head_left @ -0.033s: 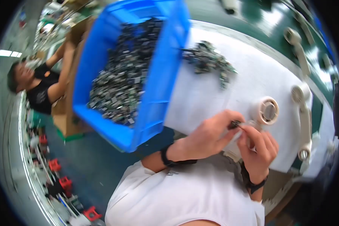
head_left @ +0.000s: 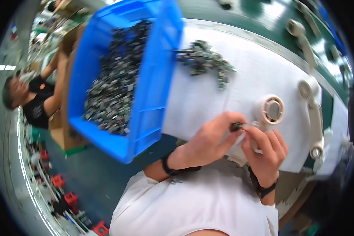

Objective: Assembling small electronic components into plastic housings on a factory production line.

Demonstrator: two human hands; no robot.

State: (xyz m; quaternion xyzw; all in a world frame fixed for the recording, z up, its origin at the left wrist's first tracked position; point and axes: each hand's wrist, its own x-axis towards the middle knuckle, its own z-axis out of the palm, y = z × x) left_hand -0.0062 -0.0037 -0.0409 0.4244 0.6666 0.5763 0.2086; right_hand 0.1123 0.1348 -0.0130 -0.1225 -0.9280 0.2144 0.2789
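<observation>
My left hand (head_left: 209, 139) is closed, with thumb and forefinger pinching a small dark circuit board (head_left: 236, 126). My right hand (head_left: 266, 153) is closed too, its thumb and forefinger pinched together right beside the board; what lies between those fingertips is too small to make out. Just beyond both hands, a cream handheld housing (head_left: 259, 113) with a round, ringed head rests on the white table (head_left: 192, 106). Part of it is hidden behind my right fingers. Farther off on the table is a loose pile of small green circuit boards (head_left: 202, 59).
A large blue bin (head_left: 155, 84) full of small circuit boards stands to the left. More cream housings (head_left: 315, 126) lie along the right on a green surface (head_left: 255, 17). Beyond the bin, a person (head_left: 35, 100) in black reaches into a cardboard box (head_left: 61, 128).
The whole scene has shifted slightly left in the picture, with the bin and table moving together. Both hands keep the same pinched pose around the small board.
</observation>
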